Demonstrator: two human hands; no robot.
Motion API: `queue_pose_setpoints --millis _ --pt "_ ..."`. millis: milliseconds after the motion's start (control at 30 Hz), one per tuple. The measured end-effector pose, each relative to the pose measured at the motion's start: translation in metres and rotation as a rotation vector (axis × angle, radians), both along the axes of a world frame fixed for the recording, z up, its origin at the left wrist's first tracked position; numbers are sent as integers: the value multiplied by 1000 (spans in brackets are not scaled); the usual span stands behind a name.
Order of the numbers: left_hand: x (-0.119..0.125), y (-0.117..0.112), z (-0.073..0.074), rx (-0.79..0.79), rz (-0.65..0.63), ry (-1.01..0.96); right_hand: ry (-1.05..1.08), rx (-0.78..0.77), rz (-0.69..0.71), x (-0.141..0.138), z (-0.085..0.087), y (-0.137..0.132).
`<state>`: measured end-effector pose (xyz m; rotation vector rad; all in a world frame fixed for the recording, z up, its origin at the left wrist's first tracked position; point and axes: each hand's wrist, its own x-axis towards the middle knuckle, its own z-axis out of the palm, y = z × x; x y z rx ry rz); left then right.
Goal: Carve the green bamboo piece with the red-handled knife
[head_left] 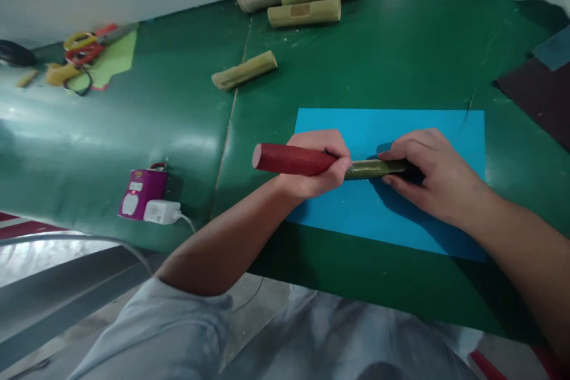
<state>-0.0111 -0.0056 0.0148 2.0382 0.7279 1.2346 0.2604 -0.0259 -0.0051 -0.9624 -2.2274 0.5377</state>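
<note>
My left hand (312,185) is closed around the thick red handle (289,158) of a tool, its butt end pointing left. The working end is hidden by my fingers and I cannot make out its kind. Right beside my left fingertips is a slim piece of green bamboo (366,169), lying low over a sheet of blue paper (338,208). My right hand (439,172) pinches the right part of this bamboo between thumb and fingers and covers its far end. Small pale specks dot the paper around it.
Several cut bamboo tubes (307,12) lie along the back. One shorter bamboo piece (244,70) is nearer. Scissors (84,52) rest on green paper at the left. A purple power adapter (141,193) with a white charger (162,212) sits near the front edge, its cable trailing off.
</note>
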Motion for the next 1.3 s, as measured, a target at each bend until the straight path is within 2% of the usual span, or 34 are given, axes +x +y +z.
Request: queue_pose_setpoints --millis 100,200,300,400,500,600,700,833,900,1167,1233,1300 --pt "-1 1 -8 8 14 -88 5 -18 -4 0 1 -1" --pt "1 2 -12 -18 87 -153 -15 -13 -10 1 3 -2" --pt "6 3 -13 -25 150 -219 -34 10 -21 4 6 -4" --pt "11 4 -11 30 146 -265 -16 38 -62 7 13 -6" --pt "14 0 -7 24 203 -243 32 118 -136 8 23 -10" --pt "15 -9 -4 -12 252 -149 65 207 -117 5 33 -17" --pt "15 -18 -6 21 231 -83 4 249 -65 -5 38 -25" --pt "24 -28 -14 50 175 -163 -118 438 -47 -24 41 -37" --pt "31 -33 -15 43 174 -207 -130 484 -60 -33 43 -42" --pt "38 -40 -6 164 114 -196 -46 615 -112 -35 41 -46" --pt "38 -43 -10 141 119 -148 -48 629 -126 -34 39 -44" --pt "37 -46 -14 40 132 -16 -44 651 -124 -34 37 -43"
